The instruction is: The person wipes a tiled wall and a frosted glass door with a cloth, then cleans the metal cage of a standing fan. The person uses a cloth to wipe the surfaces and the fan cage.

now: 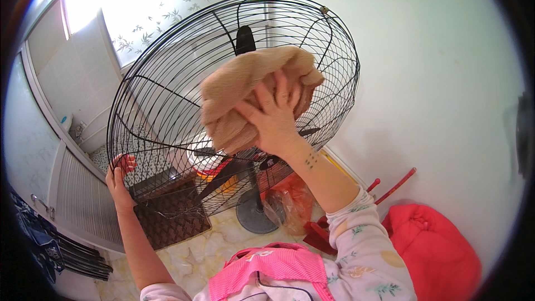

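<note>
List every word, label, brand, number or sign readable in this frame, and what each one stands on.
Readable text: none.
Pink apron: a white marking, too small and blurred to tell whether it is lettering.
Yellow item behind the fan guard: any print is too small to read through the wires.
Tan cloth: no lettering visible.
</note>
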A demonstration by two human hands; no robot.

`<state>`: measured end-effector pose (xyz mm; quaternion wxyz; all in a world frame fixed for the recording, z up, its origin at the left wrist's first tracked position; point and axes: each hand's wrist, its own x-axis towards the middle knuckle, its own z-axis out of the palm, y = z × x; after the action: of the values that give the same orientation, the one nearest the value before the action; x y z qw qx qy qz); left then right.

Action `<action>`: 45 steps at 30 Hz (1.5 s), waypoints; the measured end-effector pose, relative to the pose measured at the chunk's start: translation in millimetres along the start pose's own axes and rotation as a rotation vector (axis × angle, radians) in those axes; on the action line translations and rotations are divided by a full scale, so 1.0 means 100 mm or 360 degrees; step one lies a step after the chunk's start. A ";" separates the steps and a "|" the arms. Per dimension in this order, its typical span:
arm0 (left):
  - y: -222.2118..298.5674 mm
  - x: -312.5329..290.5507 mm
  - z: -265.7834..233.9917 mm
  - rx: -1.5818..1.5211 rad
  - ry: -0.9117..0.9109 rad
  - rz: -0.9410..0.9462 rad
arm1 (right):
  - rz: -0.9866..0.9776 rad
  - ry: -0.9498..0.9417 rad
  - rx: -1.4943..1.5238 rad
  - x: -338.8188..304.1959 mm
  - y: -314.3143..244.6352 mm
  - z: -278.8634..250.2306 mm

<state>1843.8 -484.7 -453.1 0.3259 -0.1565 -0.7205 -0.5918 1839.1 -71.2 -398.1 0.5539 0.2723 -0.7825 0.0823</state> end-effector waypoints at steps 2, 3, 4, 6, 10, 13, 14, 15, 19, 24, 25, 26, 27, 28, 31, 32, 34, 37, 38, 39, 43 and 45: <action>0.01 -0.01 -0.01 0.0049 0.0015 0.0008 | 0.0262 0.0179 -0.0041 -0.12 0.17 0.11; 0.01 -0.02 -0.02 0.0032 0.0016 0.0012 | 0.0391 0.0265 -0.0058 -0.21 0.30 0.20; -0.02 0.02 0.02 -0.0006 -0.0005 0.0025 | 0.0842 0.0485 0.0589 -0.50 0.65 0.43; -0.07 0.03 -0.04 0.0068 -0.0021 0.0018 | 0.1225 0.0506 0.0916 -0.89 1.01 0.53; -0.02 -0.01 -0.03 0.0011 -0.0023 0.0007 | 0.1568 0.0613 0.1031 -1.35 1.02 0.40; 0.06 -0.04 0.01 0.0025 -0.0031 0.0048 | 0.1698 0.0975 0.1210 -1.53 1.16 0.48; 0.06 -0.05 0.00 0.0041 -0.0028 0.0038 | 0.1739 0.0998 0.1159 -1.53 1.20 0.47; 0.09 -0.08 -0.01 0.0062 -0.0016 0.0023 | 0.1779 0.1022 0.1105 -1.54 1.21 0.49; 0.15 -0.11 0.06 0.0031 0.0023 0.0024 | 0.1565 0.0687 0.1202 -0.99 0.79 0.33; 0.15 -0.20 0.05 0.0044 0.0059 -0.0033 | 0.0519 0.0404 0.0347 -0.15 -0.26 0.21; 0.15 -0.20 0.06 -0.0005 0.0050 -0.0042 | 0.0252 0.0279 0.0250 -0.12 -0.39 0.21; 0.15 -0.18 0.07 0.0003 0.0073 -0.0054 | -0.0018 0.0167 0.0168 -0.10 -0.53 0.20; 0.16 -0.17 0.08 0.0011 0.0056 -0.0033 | -0.0091 0.0061 0.0078 -0.09 -0.64 0.17; 0.16 -0.15 0.08 0.0025 0.0045 -0.0008 | -0.0214 0.0113 0.0014 -0.12 -0.64 0.22; 0.14 -0.12 0.07 0.0058 0.0032 0.0012 | -0.0323 0.0264 -0.0011 -0.17 -0.47 0.24; 0.13 -0.12 0.05 0.0039 0.0020 0.0013 | -0.0316 0.0308 0.0009 -0.19 -0.37 0.20; 0.11 -0.12 0.05 -0.0001 0.0002 0.0008 | -0.0251 0.0429 0.0002 -0.39 -0.03 0.23; 0.12 -0.15 0.02 -0.0037 0.0036 -0.0007 | 0.0204 0.0372 -0.0168 -0.81 0.46 0.19; 0.12 -0.15 0.04 -0.0025 0.0021 -0.0003 | 0.0351 0.0373 -0.0280 -1.03 0.68 0.20; 0.12 -0.13 0.06 -0.0016 0.0003 0.0004 | 0.0966 0.0430 0.0332 -1.29 0.93 0.24; 0.08 -0.12 0.02 0.0190 -0.0004 0.0060 | 0.1826 0.0369 0.0749 -1.94 1.14 0.38; 0.05 -0.10 0.02 0.0063 0.0036 0.0046 | 0.1791 0.0622 0.0959 -1.96 1.17 0.48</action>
<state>1854.0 -479.8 -455.7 0.3454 -0.1537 -0.7261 -0.5743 1785.9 72.4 -574.6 0.4577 -0.0547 -0.6333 0.6216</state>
